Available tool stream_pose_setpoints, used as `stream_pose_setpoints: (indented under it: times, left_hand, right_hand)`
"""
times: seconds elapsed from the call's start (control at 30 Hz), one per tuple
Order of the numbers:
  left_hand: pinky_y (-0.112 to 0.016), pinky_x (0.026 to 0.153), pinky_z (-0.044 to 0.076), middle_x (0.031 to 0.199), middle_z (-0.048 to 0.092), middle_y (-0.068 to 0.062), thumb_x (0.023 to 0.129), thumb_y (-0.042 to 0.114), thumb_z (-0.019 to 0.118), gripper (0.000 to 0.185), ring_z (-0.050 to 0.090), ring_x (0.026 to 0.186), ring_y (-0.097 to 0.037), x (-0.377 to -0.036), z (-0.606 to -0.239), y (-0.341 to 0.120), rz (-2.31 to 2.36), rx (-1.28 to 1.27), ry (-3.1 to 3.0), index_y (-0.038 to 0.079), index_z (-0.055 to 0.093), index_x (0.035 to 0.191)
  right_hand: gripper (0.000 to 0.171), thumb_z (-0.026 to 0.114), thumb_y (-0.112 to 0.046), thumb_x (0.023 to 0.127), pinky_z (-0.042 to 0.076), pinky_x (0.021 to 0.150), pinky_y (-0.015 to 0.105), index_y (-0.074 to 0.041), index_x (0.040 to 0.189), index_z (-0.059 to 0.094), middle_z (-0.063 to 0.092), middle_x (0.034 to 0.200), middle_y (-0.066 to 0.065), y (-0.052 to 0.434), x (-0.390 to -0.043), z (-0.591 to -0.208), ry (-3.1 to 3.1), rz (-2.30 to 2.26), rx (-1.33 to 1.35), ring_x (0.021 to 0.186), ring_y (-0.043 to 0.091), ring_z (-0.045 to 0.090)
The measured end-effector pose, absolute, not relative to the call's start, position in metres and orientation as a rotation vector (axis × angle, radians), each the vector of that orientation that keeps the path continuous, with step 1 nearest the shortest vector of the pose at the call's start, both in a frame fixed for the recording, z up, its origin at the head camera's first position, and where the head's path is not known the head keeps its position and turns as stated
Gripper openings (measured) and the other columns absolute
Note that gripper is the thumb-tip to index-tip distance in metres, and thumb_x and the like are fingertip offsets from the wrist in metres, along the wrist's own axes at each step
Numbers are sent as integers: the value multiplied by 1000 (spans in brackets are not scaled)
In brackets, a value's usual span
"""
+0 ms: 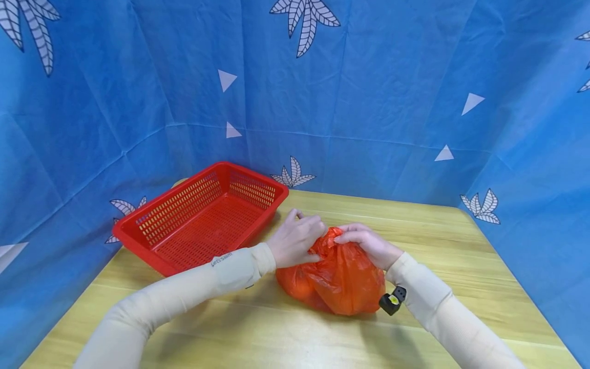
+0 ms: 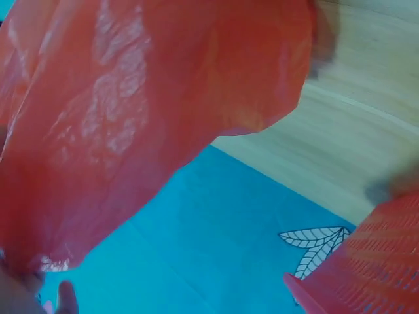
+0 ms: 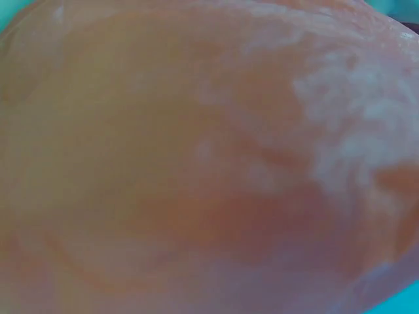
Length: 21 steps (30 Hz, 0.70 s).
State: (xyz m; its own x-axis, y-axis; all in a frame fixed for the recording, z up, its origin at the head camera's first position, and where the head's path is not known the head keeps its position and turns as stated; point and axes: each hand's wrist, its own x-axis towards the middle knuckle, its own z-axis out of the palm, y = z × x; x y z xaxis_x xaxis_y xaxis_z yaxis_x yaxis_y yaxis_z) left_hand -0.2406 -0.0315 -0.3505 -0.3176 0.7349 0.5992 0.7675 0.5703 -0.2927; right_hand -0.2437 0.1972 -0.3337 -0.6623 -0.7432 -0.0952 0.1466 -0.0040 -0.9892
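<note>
A filled orange-red plastic bag point(image 1: 350, 287) sits on the table, its top gathered and crumpled. Rounded contents bulge through its thin side at the left. My left hand point(image 1: 298, 240) grips the gathered top from the left, fingers curled and thumb low against the plastic. From the other side, my right hand point(image 1: 371, 247) pinches the bag's neck between thumb and fingers. In the left wrist view the bag point(image 2: 157, 78) stretches across the upper left, and a fingertip shows at the bottom left corner. Shiny plastic of the bag point(image 3: 209, 144) fills nearly the whole right wrist view.
A red perforated plastic basket point(image 1: 203, 220) stands left of the bag, close by my left forearm; its visible floor is bare. Below everything lies a light wood-grain table point(image 1: 438, 230). A blue cloth point(image 1: 392, 92) with leaf prints hangs around the back and sides.
</note>
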Motion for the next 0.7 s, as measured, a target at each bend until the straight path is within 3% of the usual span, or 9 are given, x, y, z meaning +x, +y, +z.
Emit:
stream_pose_setpoints:
  times: [0.13, 0.33, 0.57, 0.63, 0.7]
  left_hand:
    - [-40, 79, 41, 84, 57, 2, 69, 43, 94, 57, 61, 71, -11, -241, -355, -28, -51, -1159, -1999, 15, 53, 95]
    - [-50, 85, 45, 82, 61, 3, 78, 34, 81, 29, 65, 71, -12, -240, -353, -28, -23, -1114, -1938, 19, 58, 88]
    - [-57, 96, 46, 86, 68, 2, 82, 23, 74, 17, 70, 77, -13, -238, -346, -35, -91, -1136, -2030, 17, 65, 94]
    - [-59, 99, 44, 90, 71, 2, 83, 22, 73, 15, 72, 82, -14, -237, -344, -38, -136, -1137, -2068, 17, 67, 96]
    - [-60, 103, 44, 93, 73, 1, 85, 19, 72, 13, 73, 86, -14, -236, -342, -41, -203, -1137, -2105, 16, 70, 97]
  right_hand:
    - [36, 45, -2, 101, 59, 82, 23, -22, 99, 75, 75, 96, -9, 198, -243, -334, 1667, -1756, -666, 87, 7, 72]
    - [32, 49, -3, 101, 58, 83, 22, -24, 99, 74, 74, 96, -10, 201, -241, -332, 1761, -1749, -689, 88, 6, 70]
    - [33, 46, -5, 104, 57, 80, 22, -22, 101, 74, 74, 98, -9, 207, -239, -327, 1784, -1815, -757, 87, 5, 69]
    - [32, 44, -5, 106, 55, 80, 21, -17, 104, 73, 73, 98, -10, 210, -240, -326, 1837, -1833, -779, 87, 4, 67]
    - [28, 45, -5, 107, 54, 81, 20, -5, 107, 73, 72, 98, -12, 213, -240, -325, 1983, -1800, -809, 88, 4, 65]
